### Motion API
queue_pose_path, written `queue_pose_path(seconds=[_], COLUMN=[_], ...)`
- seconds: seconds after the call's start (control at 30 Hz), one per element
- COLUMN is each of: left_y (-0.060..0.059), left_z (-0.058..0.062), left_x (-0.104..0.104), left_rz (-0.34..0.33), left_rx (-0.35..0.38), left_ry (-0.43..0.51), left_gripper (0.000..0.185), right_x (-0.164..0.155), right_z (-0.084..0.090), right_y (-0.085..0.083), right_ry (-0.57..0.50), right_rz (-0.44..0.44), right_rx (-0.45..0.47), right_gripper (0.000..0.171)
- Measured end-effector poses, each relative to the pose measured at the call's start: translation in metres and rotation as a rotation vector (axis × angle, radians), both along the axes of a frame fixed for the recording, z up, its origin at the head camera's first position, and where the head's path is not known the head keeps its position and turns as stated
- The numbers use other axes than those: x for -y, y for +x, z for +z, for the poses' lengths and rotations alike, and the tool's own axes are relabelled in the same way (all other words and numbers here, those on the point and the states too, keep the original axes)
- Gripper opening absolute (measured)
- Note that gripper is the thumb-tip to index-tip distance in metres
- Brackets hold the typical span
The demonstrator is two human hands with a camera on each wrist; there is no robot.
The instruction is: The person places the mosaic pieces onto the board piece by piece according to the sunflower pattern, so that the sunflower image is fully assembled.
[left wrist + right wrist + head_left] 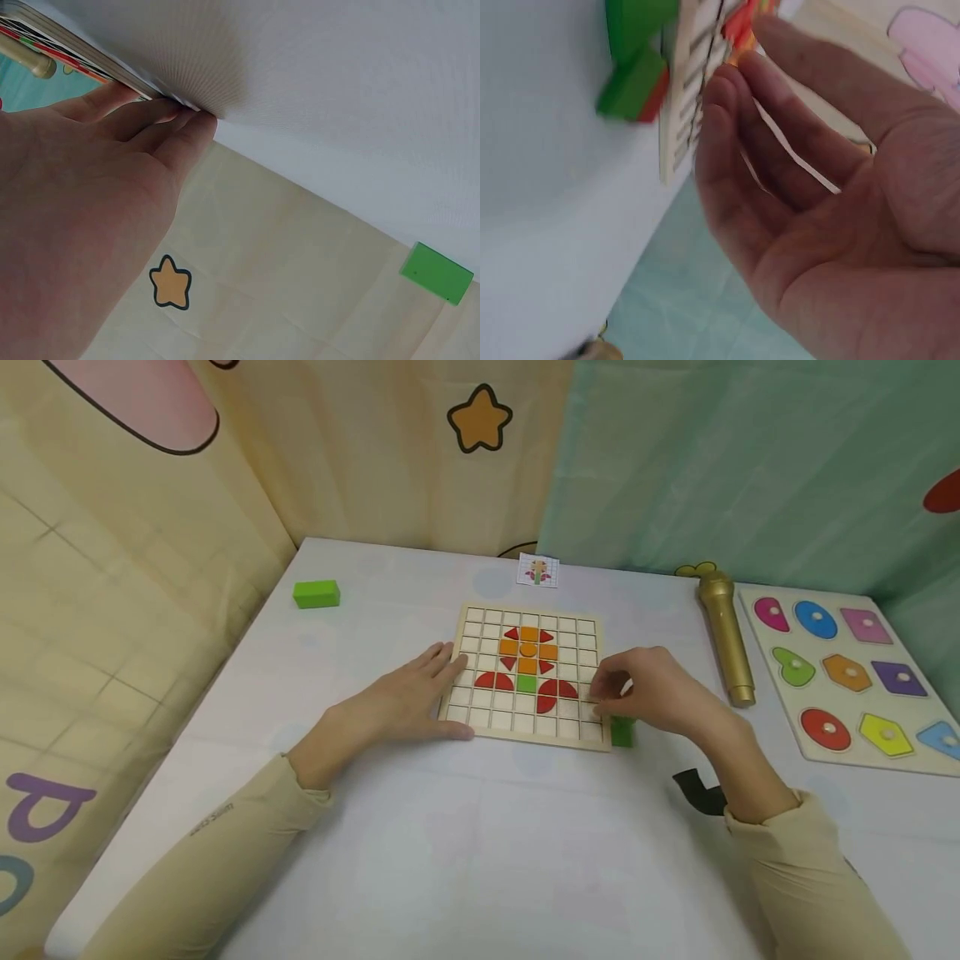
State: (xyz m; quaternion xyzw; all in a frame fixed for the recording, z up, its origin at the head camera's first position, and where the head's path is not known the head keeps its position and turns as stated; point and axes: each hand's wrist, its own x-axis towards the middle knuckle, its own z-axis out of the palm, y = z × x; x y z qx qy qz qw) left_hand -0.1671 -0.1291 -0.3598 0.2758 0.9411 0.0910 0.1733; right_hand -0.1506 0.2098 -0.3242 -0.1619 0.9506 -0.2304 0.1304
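Note:
A wooden grid board lies on the table, bearing orange, red and green flat pieces in a flower-like pattern. My left hand rests at its left edge with the fingers extended; the left wrist view shows the fingertips against the board's side. By the right edge, my right hand hovers with thumb and fingers loosely bent. In the right wrist view nothing shows between the thumb and fingertips. Below that hand, green blocks stand beside the board; one block there has a red side.
A small pattern card lies behind the board. At the back left sits a green block. To the right are a gold microphone and a shape puzzle board. Curtains hang along the table's back edge.

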Motion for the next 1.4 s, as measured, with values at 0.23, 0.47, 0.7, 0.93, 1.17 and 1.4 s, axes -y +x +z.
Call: queue_pose_path(seconds=[0.23, 0.47, 0.7, 0.93, 1.17, 1.4], left_y=[0.001, 0.001, 0.001, 0.001, 0.002, 0.001], left_z=[0.0, -0.001, 0.0, 0.0, 0.001, 0.002], left_x=[0.002, 0.003, 0.002, 0.003, 0.002, 0.002], left_rz=[0.001, 0.0, -0.003, -0.01, -0.008, -0.008], left_rx=[-0.002, -0.004, -0.003, -0.011, -0.007, -0.006], left_ry=[0.0, 0.002, 0.001, 0.006, 0.006, 0.006], left_gripper=[0.116, 0.116, 0.116, 0.115, 0.116, 0.116], right_x=[-0.018, -0.019, -0.015, -0.011, 0.011, 0.044], right_z=[0.005, -0.005, -0.005, -0.002, -0.004, -0.005], right_y=[-0.004, -0.006, -0.001, 0.003, 0.007, 0.002], right_ry=[0.09, 0.167, 0.166, 0.139, 0.02, -0.015], right_rz=[-0.026, -0.107, -0.113, -0.107, -0.018, 0.04], right_rx=[0.062, 0.108, 0.119, 0.053, -0.046, -0.099], right_gripper=[0.027, 0.038, 0.031, 0.031, 0.027, 0.025])
